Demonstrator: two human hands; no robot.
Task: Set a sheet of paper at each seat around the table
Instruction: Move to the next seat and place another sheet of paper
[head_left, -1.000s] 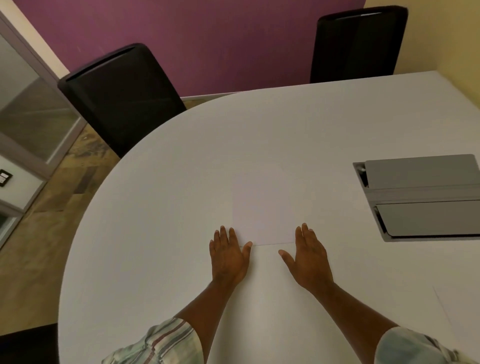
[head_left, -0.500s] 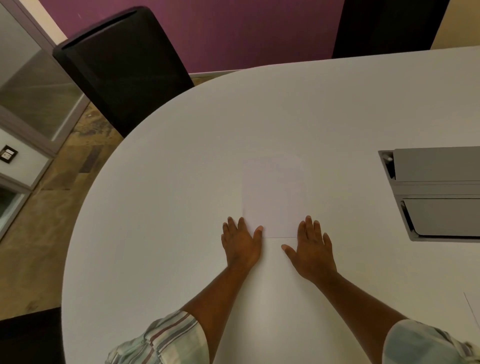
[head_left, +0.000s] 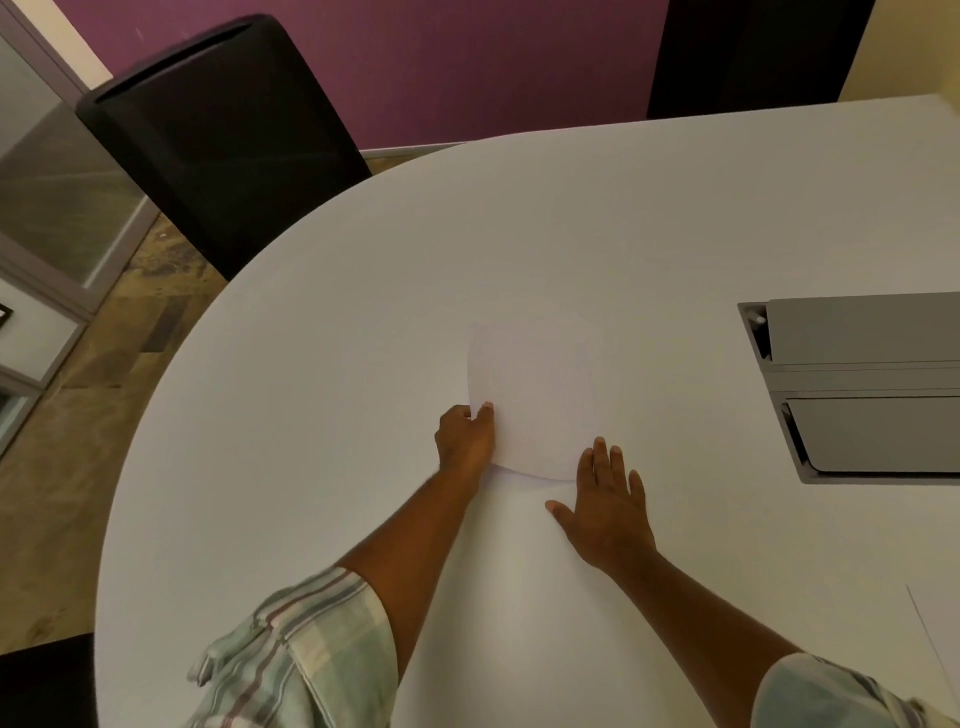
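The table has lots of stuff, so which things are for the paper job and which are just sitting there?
For the job:
white sheet of paper
left hand, pinching it
right hand
round-ended white table
black chairs

Just there:
grey metal hatch set in the table
purple wall

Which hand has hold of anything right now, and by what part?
The left hand pinches the sheet of paper at its left edge; the right hand lies flat, holding nothing.

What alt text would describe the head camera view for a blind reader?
The left hand pinches the near left corner of a sheet of paper on a white table, while the right hand lies flat beside it. Two black chairs stand behind.
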